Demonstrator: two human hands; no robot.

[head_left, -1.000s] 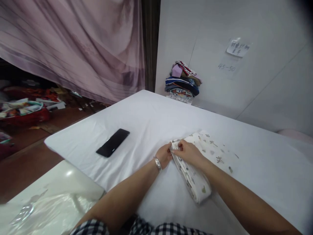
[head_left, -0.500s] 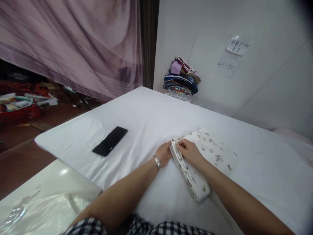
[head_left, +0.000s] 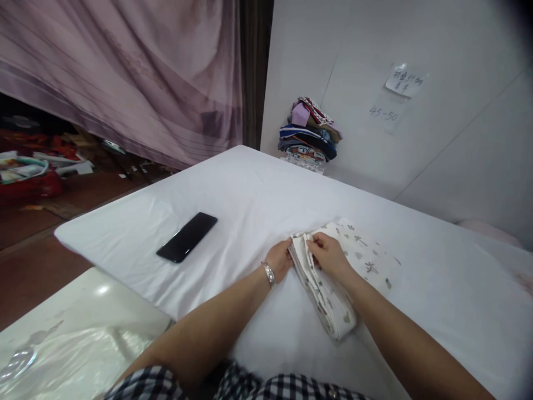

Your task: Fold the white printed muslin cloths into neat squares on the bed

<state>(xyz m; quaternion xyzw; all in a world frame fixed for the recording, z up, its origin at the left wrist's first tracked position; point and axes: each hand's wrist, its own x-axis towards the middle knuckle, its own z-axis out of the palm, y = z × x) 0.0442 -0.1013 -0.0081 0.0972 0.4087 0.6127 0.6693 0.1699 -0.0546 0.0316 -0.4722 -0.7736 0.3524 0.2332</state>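
Observation:
A white cloth (head_left: 333, 305) with small grey and brown leaf-like prints lies folded into a long, many-layered strip on the white-covered table. Part of the same printed fabric spreads flat beyond it to the right. At the strip's far end, my left hand (head_left: 280, 260), with a silver bracelet at its wrist, grips the left edge; its fingertips are partly hidden by the layers. My right hand (head_left: 330, 254) pinches the top layer near that end, thumb and fingers closed on it. A gap shows between this layer and those under it.
A black phone (head_left: 187, 237) lies on the white table cover (head_left: 258, 189) to the left. Folded clothes (head_left: 308, 136) are stacked by the wall. Clear plastic (head_left: 87, 355) covers a lower surface at front left. A pink curtain (head_left: 166, 72) hangs behind.
My right hand has shifted slightly right, drawing the pinched top layer away from the left edge. My left hand stays in place on the cloth.

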